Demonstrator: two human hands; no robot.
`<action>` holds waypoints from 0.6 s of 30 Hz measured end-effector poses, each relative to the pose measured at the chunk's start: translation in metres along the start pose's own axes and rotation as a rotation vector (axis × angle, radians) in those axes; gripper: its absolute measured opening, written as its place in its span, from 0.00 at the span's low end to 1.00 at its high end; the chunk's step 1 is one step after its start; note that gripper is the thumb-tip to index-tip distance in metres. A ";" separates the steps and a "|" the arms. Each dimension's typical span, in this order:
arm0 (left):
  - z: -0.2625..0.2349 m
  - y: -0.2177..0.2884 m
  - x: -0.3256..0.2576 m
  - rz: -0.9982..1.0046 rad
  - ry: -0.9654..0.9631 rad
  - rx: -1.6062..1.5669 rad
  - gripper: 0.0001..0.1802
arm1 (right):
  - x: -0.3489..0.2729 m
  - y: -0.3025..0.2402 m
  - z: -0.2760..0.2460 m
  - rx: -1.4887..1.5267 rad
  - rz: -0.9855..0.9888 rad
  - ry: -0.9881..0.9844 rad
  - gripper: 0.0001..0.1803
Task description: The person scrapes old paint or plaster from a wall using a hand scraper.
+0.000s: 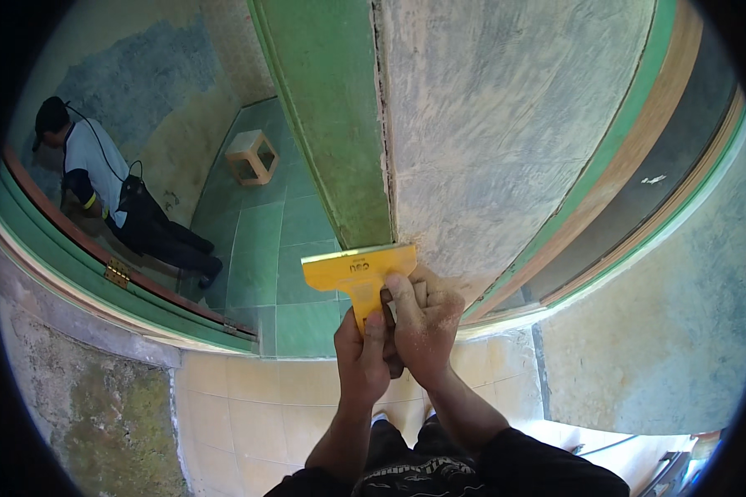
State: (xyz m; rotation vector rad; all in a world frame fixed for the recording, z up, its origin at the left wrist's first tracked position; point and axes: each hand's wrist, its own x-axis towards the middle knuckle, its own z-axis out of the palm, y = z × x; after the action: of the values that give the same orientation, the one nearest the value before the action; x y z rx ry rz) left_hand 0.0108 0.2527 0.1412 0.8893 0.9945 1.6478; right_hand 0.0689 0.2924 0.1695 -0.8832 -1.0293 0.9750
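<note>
A yellow scraper [360,269] with a wide metal blade edge is held up in front of me, its blade side pointing away. My left hand [361,364] is closed round the lower handle, thumb along it. My right hand [425,323] also grips it, with the thumb pressed near the head; pale dust covers its knuckles. Just beyond the blade is the lower part of a green door frame post [348,141]. Right of the post stands a grey wall panel [506,124] with patchy, scraped paint. Whether the blade touches the post I cannot tell.
Through the doorway at left, a person [112,166] in a cap leans toward the wall. A small wooden stool [252,157] stands on the green tiled floor [257,236]. A window frame [613,178] curves at right. Beige tiles [253,398] lie around my feet.
</note>
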 end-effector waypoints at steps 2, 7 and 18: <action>0.004 0.005 0.010 0.122 -0.038 0.092 0.17 | 0.013 -0.005 -0.006 -0.001 -0.021 -0.031 0.11; 0.019 0.020 0.001 -0.057 -0.086 0.035 0.15 | 0.013 -0.017 -0.015 0.118 0.079 -0.036 0.10; -0.069 -0.013 -0.087 -0.389 -0.311 0.304 0.11 | -0.082 0.070 -0.108 -0.461 0.176 -0.111 0.13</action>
State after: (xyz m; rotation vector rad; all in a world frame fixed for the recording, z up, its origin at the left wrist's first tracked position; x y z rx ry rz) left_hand -0.0247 0.1581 0.0936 1.0390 1.1301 1.0129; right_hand 0.1389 0.2231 0.0529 -1.3280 -1.3164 0.9557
